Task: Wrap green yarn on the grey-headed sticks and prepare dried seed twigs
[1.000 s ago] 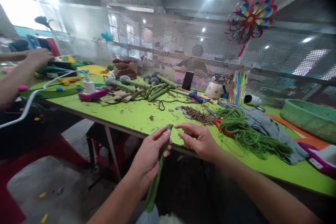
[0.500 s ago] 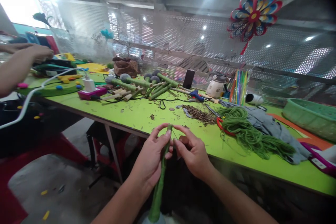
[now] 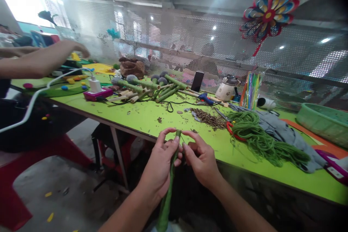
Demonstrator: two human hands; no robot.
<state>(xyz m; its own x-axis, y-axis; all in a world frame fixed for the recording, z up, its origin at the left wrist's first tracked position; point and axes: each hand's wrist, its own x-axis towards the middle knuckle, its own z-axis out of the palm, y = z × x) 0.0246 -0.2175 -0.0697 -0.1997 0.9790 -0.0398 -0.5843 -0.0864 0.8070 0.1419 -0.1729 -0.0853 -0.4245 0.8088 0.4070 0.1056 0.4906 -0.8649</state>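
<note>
My left hand (image 3: 160,166) is closed round the upper part of a green-wrapped stick (image 3: 168,199), which slants down toward my lap; its lower end runs out of the picture. My right hand (image 3: 202,159) is pinched on a thin green yarn strand (image 3: 183,139) that leads to the stick's top, its index finger reaching close to that tip. On the table, to the right of my hands, lies a loose bundle of green yarn (image 3: 261,134). Red-handled scissors (image 3: 231,128) are partly under the yarn.
Several green-wrapped sticks with grey heads (image 3: 136,84) are piled at mid-table. Nearby are brown seed-like bits (image 3: 208,117), a blue glue gun (image 3: 206,98), a phone (image 3: 197,81), a white pot (image 3: 225,90) and a green basin (image 3: 320,119). Another person's arm (image 3: 40,59) reaches in from the left.
My hands keep nearly the same hold on the stick and strand. The co-worker's arm at left has moved rightward and up. The view has shifted slightly.
</note>
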